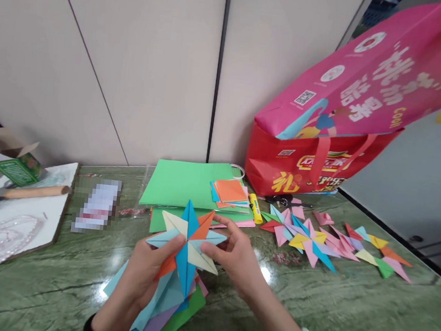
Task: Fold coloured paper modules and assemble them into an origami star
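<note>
Between my two hands is a folded paper star (188, 219) with blue, orange, cream and pale blue points, held above the table. My left hand (144, 262) grips its left side, the thumb pressed near the centre. On the other side, my right hand (238, 250) pinches a pale blue point between thumb and fingers. Beneath the star and my left wrist lie loose coloured paper sheets (178, 320), partly hidden. More folded paper stars (309, 239) and pointed pieces lie to the right of my right hand.
Green paper (187, 183) lies at the back, with small orange squares (232, 191), a yellow glue stick (255, 208) and scissors (283, 200) nearby. Red (278, 166) and pink bags (330, 82) stand behind. At left, a white board (49, 216) holds a hammer-like tool (34, 192) and an open box (18, 164).
</note>
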The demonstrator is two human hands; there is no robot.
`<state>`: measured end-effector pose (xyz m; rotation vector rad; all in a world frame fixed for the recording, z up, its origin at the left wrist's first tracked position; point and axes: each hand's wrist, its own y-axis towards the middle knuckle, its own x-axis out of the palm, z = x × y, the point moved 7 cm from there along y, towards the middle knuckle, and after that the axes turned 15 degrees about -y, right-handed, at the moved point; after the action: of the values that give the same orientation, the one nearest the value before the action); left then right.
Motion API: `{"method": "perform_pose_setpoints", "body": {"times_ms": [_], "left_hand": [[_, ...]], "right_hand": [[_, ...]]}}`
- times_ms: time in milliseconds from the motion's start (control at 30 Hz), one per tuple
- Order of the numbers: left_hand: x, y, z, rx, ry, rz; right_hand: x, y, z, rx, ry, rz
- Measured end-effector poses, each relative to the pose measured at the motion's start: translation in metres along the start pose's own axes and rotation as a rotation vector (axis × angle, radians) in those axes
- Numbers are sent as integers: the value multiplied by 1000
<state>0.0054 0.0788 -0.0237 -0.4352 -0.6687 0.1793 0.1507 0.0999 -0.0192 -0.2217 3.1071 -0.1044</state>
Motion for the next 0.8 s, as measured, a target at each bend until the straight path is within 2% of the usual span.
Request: {"method": "perform_pose_setpoints", "body": {"times_ms": [167, 300, 500, 800], "left_hand": [[-4, 2, 6, 37, -9, 49], [-5, 2, 8, 70, 6, 69], [-4, 2, 4, 65, 21, 57], [-7, 2, 2, 79, -13, 74]], "right_hand": [[-2, -3, -9, -105, -70, 12], [2, -4, -6, -123, -224, -6], [6, -5, -9, -228, -341, 8], [8, -5, -7, -229, -352, -31]]}}
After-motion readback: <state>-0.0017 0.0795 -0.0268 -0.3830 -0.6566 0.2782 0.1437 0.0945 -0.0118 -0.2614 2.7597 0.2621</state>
